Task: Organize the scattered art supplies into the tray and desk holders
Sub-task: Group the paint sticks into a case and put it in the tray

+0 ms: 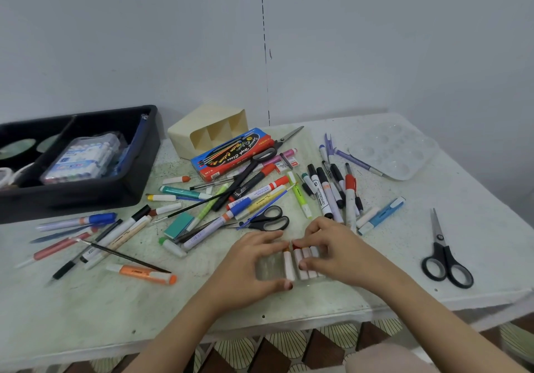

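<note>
Clerk: Entry, head view. Paint tubes (289,267), small, white-bodied with orange and red caps, lie side by side in a clear case (270,267) at the near middle of the surface (491,228).

Checker: Hands?

Clerk: Left hand (254,262) grips the left end of the case, fingers over the far edge, thumb on the near edge. Right hand (335,249) pinches the row of tubes, thumb on the bodies, fingertips at the caps. The two hands sit close together, almost touching.

Checker: Handling?

Clerk: Judged light. Tubes are likely soft-walled and apt to roll. Case looks thin, slick and probably flexible. It is best taken by both long edges and kept level, so the row does not spill.

Checker: Count.

Clerk:
- Tubes: four showing; more may lie beneath the right hand.
- Scissors (446,260): three pairs.
- Black tray (78,193): one, far left, partly filled.
- Cream holder (208,129): one, tipped on its side, three compartments showing.
- Clear palette (396,152): one.
- Red-and-blue paint box (231,152): one.
- Loose pens and markers (323,196): too tangled to count.
</note>
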`<state>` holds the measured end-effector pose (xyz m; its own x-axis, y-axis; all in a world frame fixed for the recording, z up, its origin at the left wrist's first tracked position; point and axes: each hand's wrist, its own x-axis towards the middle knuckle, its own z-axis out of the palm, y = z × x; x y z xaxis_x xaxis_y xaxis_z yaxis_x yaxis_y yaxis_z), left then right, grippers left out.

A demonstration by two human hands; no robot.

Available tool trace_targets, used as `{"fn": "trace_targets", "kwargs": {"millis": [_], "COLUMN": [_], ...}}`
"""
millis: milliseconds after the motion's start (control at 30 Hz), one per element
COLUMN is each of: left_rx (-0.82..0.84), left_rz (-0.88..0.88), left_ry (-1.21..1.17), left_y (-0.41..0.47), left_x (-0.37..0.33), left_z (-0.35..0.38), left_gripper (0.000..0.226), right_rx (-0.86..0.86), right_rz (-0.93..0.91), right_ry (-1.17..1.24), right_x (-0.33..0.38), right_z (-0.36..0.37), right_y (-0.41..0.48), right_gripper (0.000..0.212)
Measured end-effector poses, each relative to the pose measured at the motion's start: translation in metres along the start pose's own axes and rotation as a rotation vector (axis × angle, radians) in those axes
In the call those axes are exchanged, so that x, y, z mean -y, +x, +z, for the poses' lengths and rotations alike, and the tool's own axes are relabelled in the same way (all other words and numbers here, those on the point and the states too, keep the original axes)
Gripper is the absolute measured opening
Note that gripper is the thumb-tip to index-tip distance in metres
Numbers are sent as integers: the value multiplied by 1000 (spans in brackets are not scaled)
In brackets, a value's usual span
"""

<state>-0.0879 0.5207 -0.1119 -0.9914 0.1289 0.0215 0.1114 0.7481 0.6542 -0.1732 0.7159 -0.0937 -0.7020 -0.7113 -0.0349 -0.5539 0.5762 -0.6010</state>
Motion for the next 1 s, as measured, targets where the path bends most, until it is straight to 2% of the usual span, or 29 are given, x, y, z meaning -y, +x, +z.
{"fn": "trace_targets", "kwargs": {"millis": [233, 567, 767, 900, 1000], "left_rx": [30, -108, -194, -175, -197], "left_rz": [-9, -44, -75, -39, -66], "left_ry": [99, 123, -28, 8, 2], "left_y": [0, 8, 4, 3, 4], "left_x": [-7, -13, -13, -12, -14], "left_z": [3, 14, 13, 13, 12], "left_gripper": [77, 55, 52, 58, 51], "right_rx": [-12, -58, -70, -68, -110], "right_rz": [10, -3, -38, -61, -49], "right_ry": [19, 12, -9, -18, -26], "right_x": [-3, -6, -7, -10, -11], "right_z": [4, 8, 6, 2, 2], "right_y": [-1, -4, -6, -8, -13], "right_gripper": [43, 43, 43, 42, 44]}}
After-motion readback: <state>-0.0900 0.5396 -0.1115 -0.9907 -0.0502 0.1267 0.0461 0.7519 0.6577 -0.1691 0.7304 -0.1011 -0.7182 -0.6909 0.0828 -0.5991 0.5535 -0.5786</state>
